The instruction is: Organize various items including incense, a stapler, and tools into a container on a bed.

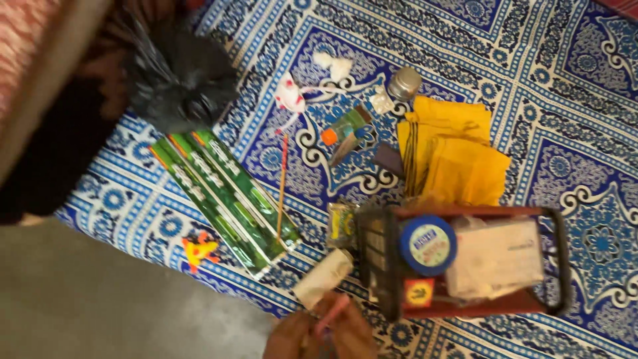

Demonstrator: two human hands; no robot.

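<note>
Near the bottom edge of the patterned blue-and-white cloth [565, 86], both hands close together, blurred: left hand [289, 336] curled, contents not discernible; right hand [352, 332] pinching a slim pink stick [331, 314]. Just above, touching the fingers, a pale paper-wrapped roll [323, 278]. Beside that, a red wire-sided basket [465, 262] holding a round blue-lidded tin [428, 244]. Flat green packets [222, 193] towards the left edge; folded yellow fabric [455, 149] above the basket.

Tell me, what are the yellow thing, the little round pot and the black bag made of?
The yellow thing looks like soft matte cloth: it lies folded, with creases. The little round pot seems to be shiny metal, grey with bright glints. The black bag is probably thin plastic: crinkled and glossy.
</note>
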